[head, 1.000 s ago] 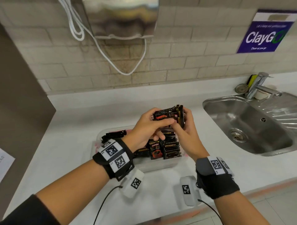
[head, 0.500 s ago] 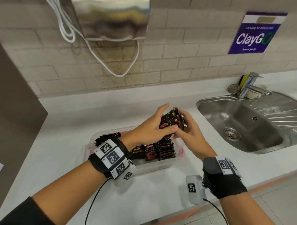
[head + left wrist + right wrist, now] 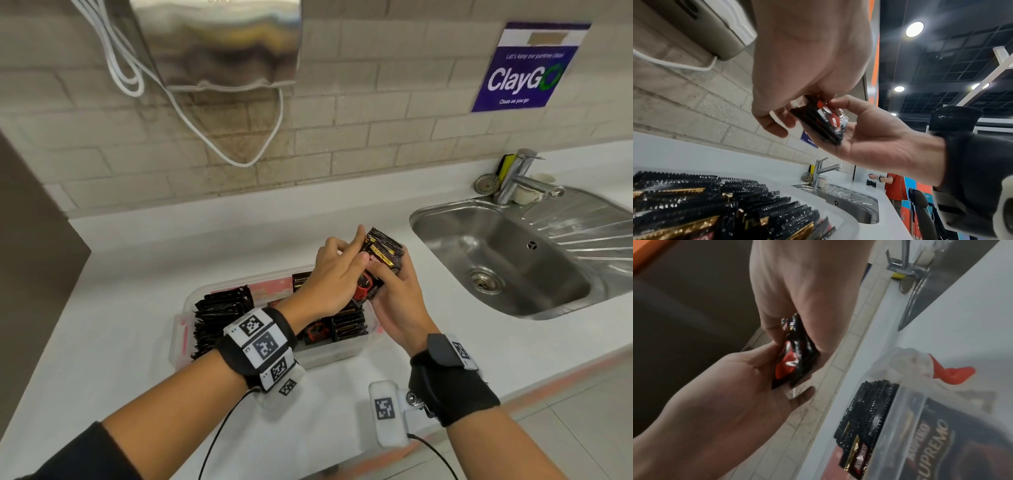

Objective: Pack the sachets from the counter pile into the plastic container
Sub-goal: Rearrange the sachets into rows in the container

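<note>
Above the clear plastic container [image 3: 178,337], both hands hold a small stack of black sachets [image 3: 383,251]. My right hand [image 3: 394,284] cups the stack from below, with its fingers curled round it. My left hand [image 3: 356,253] pinches the near sachets from the left, index finger raised. The left wrist view shows the stack [image 3: 822,123] lying in the right palm [image 3: 869,138]. In the right wrist view the stack [image 3: 795,356] sits between the two hands. Rows of sachets [image 3: 219,315] stand on edge inside the container, partly hidden by my left wrist.
A steel sink [image 3: 513,260] with a tap [image 3: 517,174] and a white cup [image 3: 527,193] lies to the right. A steel dispenser [image 3: 219,41] and a white cable [image 3: 191,113] hang on the wall. A dark panel [image 3: 34,222] bounds the counter's left.
The stack has been turned in my hands and now leans toward the far right. My left fingers have shifted on it and the index finger has lifted. Both hands stay above the container.
</note>
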`<state>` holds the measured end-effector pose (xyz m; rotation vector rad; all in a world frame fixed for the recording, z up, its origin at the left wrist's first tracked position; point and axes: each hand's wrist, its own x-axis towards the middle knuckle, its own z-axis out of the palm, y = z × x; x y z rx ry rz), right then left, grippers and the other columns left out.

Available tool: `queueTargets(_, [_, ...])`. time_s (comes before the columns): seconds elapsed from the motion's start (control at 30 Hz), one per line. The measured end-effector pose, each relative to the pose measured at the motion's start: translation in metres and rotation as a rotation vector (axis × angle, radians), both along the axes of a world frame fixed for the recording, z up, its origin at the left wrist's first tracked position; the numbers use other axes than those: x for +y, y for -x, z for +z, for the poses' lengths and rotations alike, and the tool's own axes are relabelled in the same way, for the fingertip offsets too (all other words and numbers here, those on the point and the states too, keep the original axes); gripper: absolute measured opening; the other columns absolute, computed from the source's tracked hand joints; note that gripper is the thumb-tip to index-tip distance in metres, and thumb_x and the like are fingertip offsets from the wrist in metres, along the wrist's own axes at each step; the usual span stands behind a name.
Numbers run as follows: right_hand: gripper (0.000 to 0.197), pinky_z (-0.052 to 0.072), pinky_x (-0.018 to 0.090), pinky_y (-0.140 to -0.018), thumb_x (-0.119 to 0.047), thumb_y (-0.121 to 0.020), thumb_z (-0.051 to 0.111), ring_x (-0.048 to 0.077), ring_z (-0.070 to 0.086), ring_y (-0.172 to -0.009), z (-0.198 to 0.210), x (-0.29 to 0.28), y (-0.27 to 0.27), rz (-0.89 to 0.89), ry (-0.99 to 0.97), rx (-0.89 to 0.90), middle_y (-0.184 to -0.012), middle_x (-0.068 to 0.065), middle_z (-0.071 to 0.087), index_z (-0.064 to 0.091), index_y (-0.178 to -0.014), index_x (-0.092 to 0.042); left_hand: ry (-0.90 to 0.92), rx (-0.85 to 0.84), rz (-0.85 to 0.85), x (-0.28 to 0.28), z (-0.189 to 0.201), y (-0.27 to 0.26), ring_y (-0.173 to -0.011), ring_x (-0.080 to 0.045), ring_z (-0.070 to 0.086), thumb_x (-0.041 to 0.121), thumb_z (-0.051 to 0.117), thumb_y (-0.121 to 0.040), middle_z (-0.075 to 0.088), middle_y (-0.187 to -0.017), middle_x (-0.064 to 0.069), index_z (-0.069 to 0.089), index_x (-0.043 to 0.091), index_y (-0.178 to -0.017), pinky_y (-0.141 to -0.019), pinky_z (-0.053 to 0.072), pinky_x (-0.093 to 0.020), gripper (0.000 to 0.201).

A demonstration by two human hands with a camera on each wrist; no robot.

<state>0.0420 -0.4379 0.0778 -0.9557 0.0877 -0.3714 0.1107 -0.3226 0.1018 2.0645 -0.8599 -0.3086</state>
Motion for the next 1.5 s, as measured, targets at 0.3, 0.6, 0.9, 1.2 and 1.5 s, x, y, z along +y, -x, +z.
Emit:
queueTargets(0.3, [0.049, 0.058, 0.041, -0.081, 0.005, -0.093, 0.060, 0.031, 0.068, -0.109, -0.003, -0.014, 0.002, 0.016, 0.057, 0.055, -0.116, 0.014, 0.070, 0.055, -0.134, -0.021, 0.202, -0.236, -0.027, 0.008, 0.010, -0.004, -0.104, -0.007, 0.051, 0.018, 0.060, -0.097, 0.041, -0.116, 0.007, 0.045, 0.039, -0.145, -0.080, 0.045, -0.015, 0.054])
queueTargets(0.6, [0.062, 0.058, 0.049, -0.085, -0.016, -0.075, 0.083, 0.038, 0.066, -0.113, -0.010, -0.015, 0.005, 0.056, 0.141, 0.115, -0.122, 0.017, 0.068, 0.054, -0.131, -0.018, 0.124, -0.003, -0.053, 0.016, 0.026, -0.018, -0.085, -0.014, 0.066, 0.016, 0.076, -0.088, 0.069, -0.086, 0.006, 0.065, 0.023, -0.120, -0.072, 0.052, -0.026, 0.035])
queueTargets(0.9, [0.056, 0.058, 0.046, -0.081, -0.021, -0.074, 0.086, 0.038, 0.069, -0.106, -0.022, -0.010, 0.001, -0.046, 0.178, 0.112, -0.116, 0.018, 0.070, 0.057, -0.121, -0.012, 0.132, 0.274, 0.049, 0.034, 0.021, -0.019, -0.061, -0.019, 0.065, 0.010, 0.078, -0.087, 0.070, -0.074, -0.006, 0.072, 0.010, -0.093, -0.055, 0.053, -0.028, 0.008])
queueTargets(1.2, [0.027, 0.059, 0.042, -0.064, -0.017, -0.089, 0.072, 0.027, 0.065, -0.064, -0.027, -0.015, -0.007, -0.093, 0.119, 0.130, -0.091, 0.015, 0.066, 0.056, -0.110, -0.012, 0.117, 0.297, 0.324, 0.075, 0.006, -0.033, -0.062, -0.025, 0.070, -0.001, 0.069, -0.086, 0.067, -0.066, -0.005, 0.059, 0.015, -0.070, -0.057, 0.058, -0.032, 0.024])
queueTargets(1.5, [0.049, 0.059, 0.043, -0.067, -0.022, -0.084, 0.078, 0.031, 0.066, -0.066, -0.038, -0.003, -0.019, -0.061, 0.187, 0.167, -0.094, 0.017, 0.067, 0.051, -0.120, -0.003, -0.267, 0.181, 0.273, 0.070, -0.034, -0.012, -0.075, -0.019, 0.073, -0.001, 0.066, -0.089, 0.071, -0.082, -0.008, 0.062, 0.003, -0.089, -0.077, 0.062, -0.039, 0.006])
